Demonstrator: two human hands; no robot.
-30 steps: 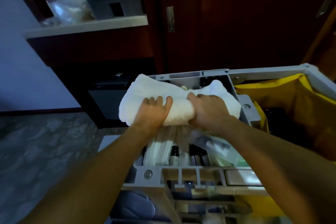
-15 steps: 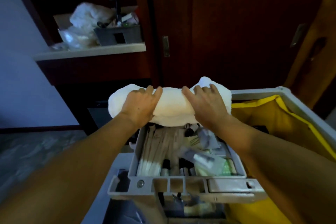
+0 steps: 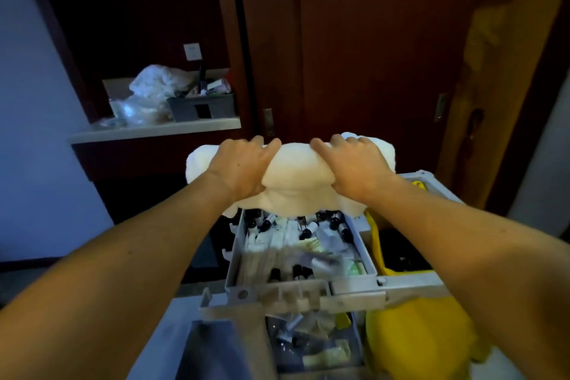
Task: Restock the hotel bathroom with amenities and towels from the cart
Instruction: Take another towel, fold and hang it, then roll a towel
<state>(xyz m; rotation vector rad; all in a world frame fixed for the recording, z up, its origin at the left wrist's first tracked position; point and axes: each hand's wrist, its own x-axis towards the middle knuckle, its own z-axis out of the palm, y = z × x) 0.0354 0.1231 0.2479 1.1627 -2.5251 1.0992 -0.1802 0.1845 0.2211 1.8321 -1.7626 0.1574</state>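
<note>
Only the head view here, looking down over both arms. The left hand (image 3: 239,168) and right hand (image 3: 354,163) are both clamped onto a bundled white towel (image 3: 296,182), fingers curled over its far top edge and knuckles facing the camera. The two hands sit near each other on the towel, with a bulge of cloth puffing up between them, and the towel's ends stick out past the outer fingers on both sides.

Right under the fingers and the towel is the grey cart tray (image 3: 367,251), stuffed with small dark-capped bottles (image 3: 343,230) and wrapped packets, a bit blurry so I can't tell exactly what each one is. The towel's held above the tray's far end, not resting in it as far as I can see. Off to the right of the right hand's fingers there's the yellow cart bag (image 3: 419,333). Beyond the left fingers, a pale shelf (image 3: 154,131) carries plastic bags and a grey caddy (image 3: 200,108).
</note>
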